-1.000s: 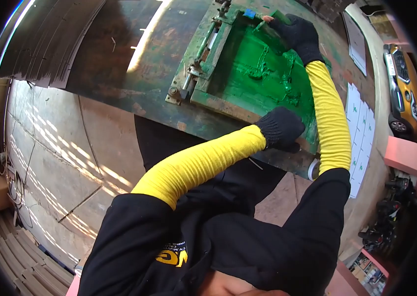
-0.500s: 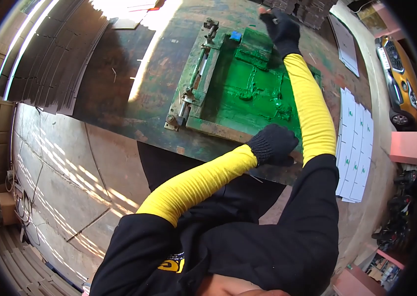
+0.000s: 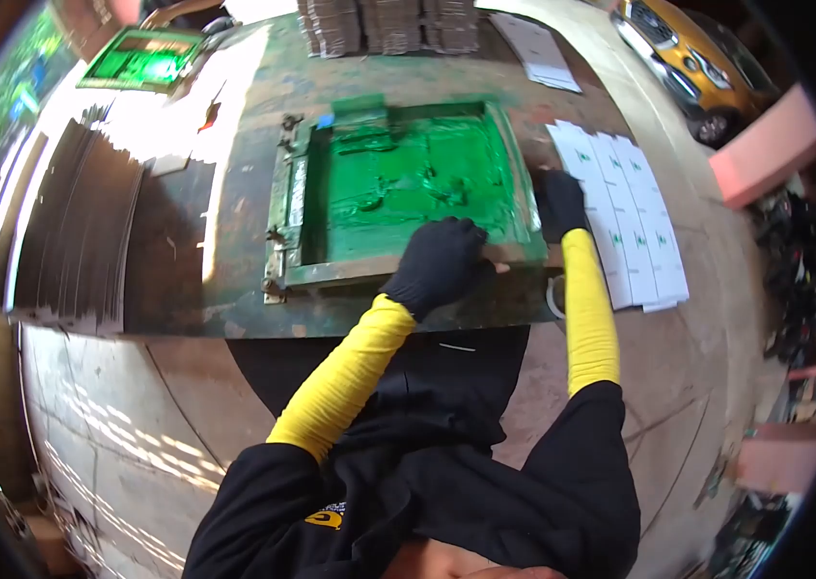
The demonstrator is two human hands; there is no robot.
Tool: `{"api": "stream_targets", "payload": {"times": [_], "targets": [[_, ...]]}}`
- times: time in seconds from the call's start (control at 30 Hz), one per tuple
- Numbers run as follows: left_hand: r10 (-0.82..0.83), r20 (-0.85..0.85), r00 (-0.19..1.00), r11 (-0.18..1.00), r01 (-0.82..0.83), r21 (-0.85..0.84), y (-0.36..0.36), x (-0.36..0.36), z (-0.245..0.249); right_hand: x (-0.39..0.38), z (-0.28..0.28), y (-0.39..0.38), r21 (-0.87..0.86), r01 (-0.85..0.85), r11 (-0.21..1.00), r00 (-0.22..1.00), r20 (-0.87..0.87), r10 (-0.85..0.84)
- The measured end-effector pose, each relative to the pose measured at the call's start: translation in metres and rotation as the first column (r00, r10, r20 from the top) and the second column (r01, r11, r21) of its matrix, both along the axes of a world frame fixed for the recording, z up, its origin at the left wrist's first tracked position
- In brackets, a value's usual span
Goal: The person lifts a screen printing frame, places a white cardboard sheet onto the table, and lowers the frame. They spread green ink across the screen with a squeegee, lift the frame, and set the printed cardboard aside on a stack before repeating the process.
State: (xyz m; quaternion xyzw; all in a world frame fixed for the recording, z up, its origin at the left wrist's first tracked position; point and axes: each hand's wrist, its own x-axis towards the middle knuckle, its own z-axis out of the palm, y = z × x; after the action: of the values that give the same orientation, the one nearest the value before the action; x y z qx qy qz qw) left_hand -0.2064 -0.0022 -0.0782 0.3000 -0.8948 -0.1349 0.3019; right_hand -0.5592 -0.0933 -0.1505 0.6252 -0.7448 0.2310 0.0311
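A hinged screen printing frame (image 3: pixel 350 273) with green ink spread over its mesh lies on the table in front of me. My left hand (image 3: pixel 442 261), in a black glove with a bare fingertip showing, is curled over the near edge of this frame. Just beyond the frame's right side is my right hand (image 3: pixel 562 203), gloved too, between it and the printed sheets; its fingers are mostly hidden. An ink-covered squeegee (image 3: pixel 361 138) rests at the far left part of the frame. Metal hinge hardware (image 3: pixel 277 236) runs along the left side.
White sheets with small green prints (image 3: pixel 620 212) lie at the table's right edge. Cardboard stacks stand at the left (image 3: pixel 75 232) and far side (image 3: pixel 388 27). Another green frame (image 3: pixel 142 60) is at the far left, near another person's arm (image 3: pixel 176 12). A yellow car (image 3: pixel 692 58) is parked beyond.
The view has shifted, showing more of the far table. My right hand has come back from the far side to the frame's right. My left hand has moved onto the frame's near edge.
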Motion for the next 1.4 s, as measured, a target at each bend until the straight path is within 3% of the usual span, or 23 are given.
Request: {"api": "stream_targets", "payload": {"times": [0.03, 0.07, 0.1, 0.17, 0.2, 0.23, 0.27, 0.33, 0.4, 0.53, 0.63, 0.93, 1.07, 1.17, 1.33, 1.4], "targets": [[0.036, -0.019, 0.999, 0.999, -0.036, -0.010, 0.003, 0.002, 0.009, 0.008, -0.002, 0.014, 0.072, -0.071, 0.995, 0.995, -0.058, 0.075], [-0.004, 0.004, 1.000, 1.000, 0.004, -0.016, 0.007, 0.004, 0.015, -0.038, -0.082, 0.016, 0.065, -0.033, 0.997, 0.999, -0.035, 0.035], [0.017, -0.023, 1.000, 0.999, -0.018, -0.031, 0.007, 0.007, 0.022, -0.076, -0.152, -0.032, -0.315, -0.222, 0.923, 0.957, -0.250, 0.145], [0.056, -0.056, 0.997, 0.996, -0.060, -0.061, 0.006, 0.017, 0.039, -0.054, -0.166, -0.034, -0.360, -0.301, 0.883, 0.859, -0.505, 0.086], [0.019, -0.012, 1.000, 0.997, -0.020, -0.070, 0.010, 0.025, 0.047, -0.033, -0.164, -0.016, -0.378, -0.251, 0.891, 0.883, -0.467, 0.051], [0.035, -0.063, 0.997, 0.999, -0.037, -0.020, 0.014, 0.031, 0.057, 0.000, -0.126, -0.007, -0.197, -0.003, 0.980, 0.972, -0.231, -0.043], [0.056, -0.117, 0.992, 0.998, -0.053, 0.029, 0.016, 0.036, 0.068, 0.054, -0.078, 0.007, 0.046, 0.188, 0.981, 0.982, -0.005, -0.188], [0.050, -0.144, 0.988, 0.997, -0.040, 0.073, 0.012, 0.045, 0.080, 0.090, -0.032, 0.034, 0.036, 0.252, 0.967, 0.967, 0.029, -0.253], [0.073, -0.305, 0.950, 0.990, -0.031, 0.138, 0.009, 0.054, 0.084, 0.100, -0.033, 0.043, 0.033, 0.296, 0.955, 0.953, 0.050, -0.297], [0.174, -0.280, 0.944, 0.971, -0.118, 0.208, 0.016, 0.068, 0.097, 0.102, -0.044, 0.033, -0.102, 0.326, 0.940, 0.942, 0.123, -0.313], [0.172, -0.294, 0.940, 0.982, -0.139, 0.131, 0.013, 0.074, 0.099, 0.102, -0.033, 0.033, 0.074, 0.327, 0.942, 0.936, 0.113, -0.334], [0.234, -0.295, 0.926, 0.970, -0.201, 0.139, 0.007, 0.094, 0.106, 0.104, -0.029, 0.033, 0.094, 0.356, 0.930, 0.925, 0.106, -0.365], [0.246, -0.310, 0.918, 0.963, -0.195, 0.186, -0.002, 0.109, 0.104, 0.107, -0.031, 0.032, -0.005, 0.339, 0.941, 0.928, 0.166, -0.333], [0.242, -0.347, 0.906, 0.967, -0.197, 0.159, -0.003, 0.114, 0.104, 0.106, -0.037, 0.029, -0.165, 0.309, 0.937, 0.951, 0.028, -0.309], [0.243, -0.339, 0.909, 0.962, -0.180, 0.204, -0.004, 0.126, 0.111, 0.098, -0.045, 0.017, -0.239, 0.329, 0.914, 0.943, 0.040, -0.329], [0.245, -0.349, 0.904, 0.963, -0.186, 0.194, -0.004, 0.128, 0.112, 0.086, -0.045, 0.009, -0.282, 0.332, 0.900, 0.938, 0.204, -0.282]]}}
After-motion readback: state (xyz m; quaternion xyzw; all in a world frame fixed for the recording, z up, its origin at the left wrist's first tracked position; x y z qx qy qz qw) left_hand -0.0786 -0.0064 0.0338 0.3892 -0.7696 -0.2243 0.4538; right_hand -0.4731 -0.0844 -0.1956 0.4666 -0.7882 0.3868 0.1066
